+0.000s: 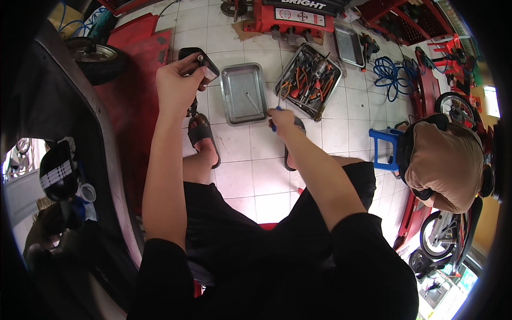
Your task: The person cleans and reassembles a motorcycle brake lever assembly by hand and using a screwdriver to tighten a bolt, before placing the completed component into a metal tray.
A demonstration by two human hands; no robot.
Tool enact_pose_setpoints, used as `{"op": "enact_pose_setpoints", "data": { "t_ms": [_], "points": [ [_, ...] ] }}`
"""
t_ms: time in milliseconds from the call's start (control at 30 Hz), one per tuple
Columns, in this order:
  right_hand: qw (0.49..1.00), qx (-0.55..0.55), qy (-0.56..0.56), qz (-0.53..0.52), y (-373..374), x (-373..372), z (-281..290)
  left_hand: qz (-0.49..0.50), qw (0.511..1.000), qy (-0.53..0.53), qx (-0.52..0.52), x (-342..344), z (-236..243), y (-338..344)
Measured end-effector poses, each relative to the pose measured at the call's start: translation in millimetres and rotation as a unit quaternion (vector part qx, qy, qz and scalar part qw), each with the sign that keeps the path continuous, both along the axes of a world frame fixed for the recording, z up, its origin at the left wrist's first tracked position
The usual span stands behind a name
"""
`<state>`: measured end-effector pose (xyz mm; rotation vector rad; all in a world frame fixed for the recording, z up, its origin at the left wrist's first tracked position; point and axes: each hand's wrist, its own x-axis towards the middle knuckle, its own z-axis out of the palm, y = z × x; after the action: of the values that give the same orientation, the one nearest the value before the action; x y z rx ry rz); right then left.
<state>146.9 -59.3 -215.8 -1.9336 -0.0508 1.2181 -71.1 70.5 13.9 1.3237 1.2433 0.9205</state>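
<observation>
My left hand (181,85) is raised left of the metal tray. Its thumb and fingers are closed in a pinch on a small metal part with a round end (200,58). Behind these fingers shows a dark piece (189,52); whether it is joined to the part I cannot tell. My right hand (285,121) grips a screwdriver with a blue handle (274,126), its thin shaft pointing away from me. Between my hands, a grey metal tray (228,101) lies on the floor with a wrench (253,103) in it.
Beyond my right hand, a second tray (337,85) is heaped with pliers and other tools. A red machine with pedals (288,21) stands ahead. Left is a red platform (140,64) and a wheel (96,58); at right, a person (445,165) by a blue stool (383,148) and a coiled blue hose (393,74).
</observation>
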Motion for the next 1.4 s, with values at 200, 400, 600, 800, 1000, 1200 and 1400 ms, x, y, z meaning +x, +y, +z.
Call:
{"op": "enact_pose_setpoints", "data": {
  "t_ms": [200,400,600,800,1000,1200,1400],
  "points": [
    [0.995,0.002,0.099,-0.027,19.1,-29.2,-40.5,-0.004,1.000,0.003,0.003,-5.9,-1.5,4.9],
    [0.982,0.061,0.097,0.149,32.5,-17.8,45.7,-0.065,0.993,-0.077,-0.068,-19.2,5.4,5.6],
    [0.928,0.222,0.250,0.164,23.3,2.9,189.9,-0.226,0.941,-0.196,-0.158,-8.8,22.0,-4.5],
    [0.933,0.264,0.059,0.239,3.7,-3.9,208.3,-0.266,0.920,-0.234,-0.168,7.4,20.4,-13.8],
    [0.932,0.256,-0.046,0.251,16.8,-12.7,228.3,-0.247,0.910,-0.293,-0.158,-0.8,16.9,-5.3],
    [0.939,0.253,-0.043,0.227,13.8,-18.9,232.8,-0.241,0.900,-0.332,-0.145,-3.9,11.5,-6.7],
    [0.955,0.248,-0.005,0.165,18.4,-11.5,214.3,-0.212,0.882,-0.410,-0.096,-17.7,9.0,-2.3]
  ]
}}
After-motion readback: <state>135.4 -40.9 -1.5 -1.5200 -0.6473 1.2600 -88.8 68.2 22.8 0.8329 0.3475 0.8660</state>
